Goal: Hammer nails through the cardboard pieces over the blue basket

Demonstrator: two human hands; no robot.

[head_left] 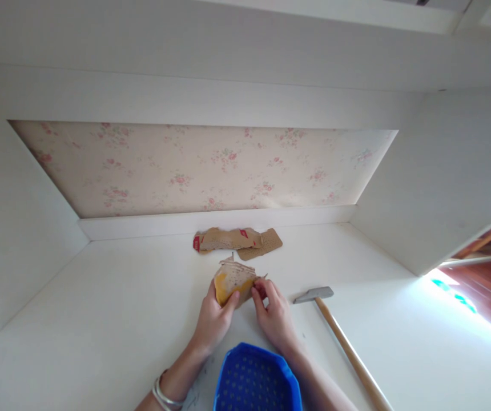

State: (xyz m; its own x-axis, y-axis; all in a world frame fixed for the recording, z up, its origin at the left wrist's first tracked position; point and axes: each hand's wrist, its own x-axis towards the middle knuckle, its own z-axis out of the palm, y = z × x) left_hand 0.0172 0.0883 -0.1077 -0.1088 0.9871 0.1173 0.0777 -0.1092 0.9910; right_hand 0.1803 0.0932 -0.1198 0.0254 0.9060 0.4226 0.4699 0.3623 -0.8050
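A torn piece of cardboard (237,278), tan with yellow patches and ragged upper edges, is held above the white surface. My left hand (214,319) grips its left side, the thumb lying across the front. At the right edge, my right hand (272,311) has its thumb and fingers pinched together on the cardboard. Just beyond both hands, flattened strips of brown cardboard (232,240) with red printing lie in an overlapping pile. Below the hands, closest to me, stands a blue plastic basket (229,365) with a pattern of small holes.
To the right lies a hammer (343,337) with a grey metal head and a long wooden handle. White panels enclose the white surface (112,308) at the sides and above. Floral wallpaper (224,165) covers the back. A reddish wooden floor (485,291) shows at far right.
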